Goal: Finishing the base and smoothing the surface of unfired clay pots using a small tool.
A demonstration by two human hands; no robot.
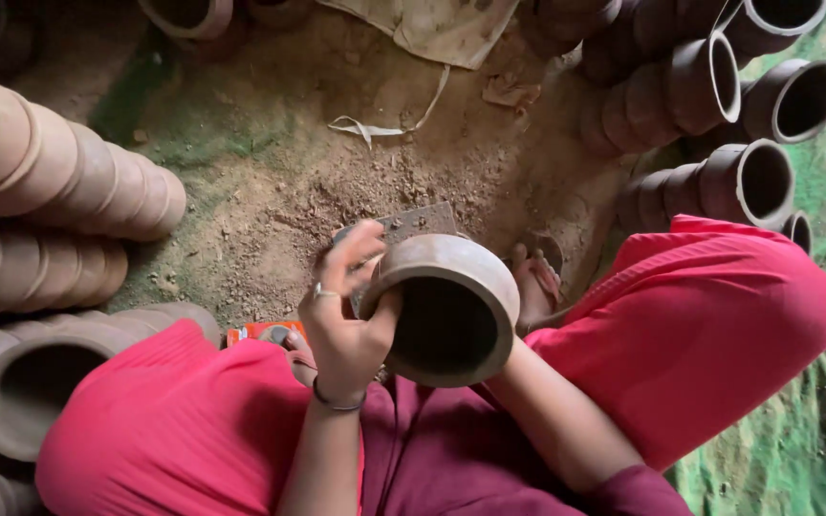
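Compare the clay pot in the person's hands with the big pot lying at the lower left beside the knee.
The held clay pot is raised above the lap, its mouth facing the camera; the lower-left pot lies on its side on the ground. The left hand grips the held pot's rim; nothing touches the lower-left pot. Both are brown, round and hollow.

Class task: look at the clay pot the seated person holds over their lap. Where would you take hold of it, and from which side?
Grip the clay pot by its thick rolled rim, from the left, as the left hand does. Its mouth faces up toward the camera, so the rim is exposed.
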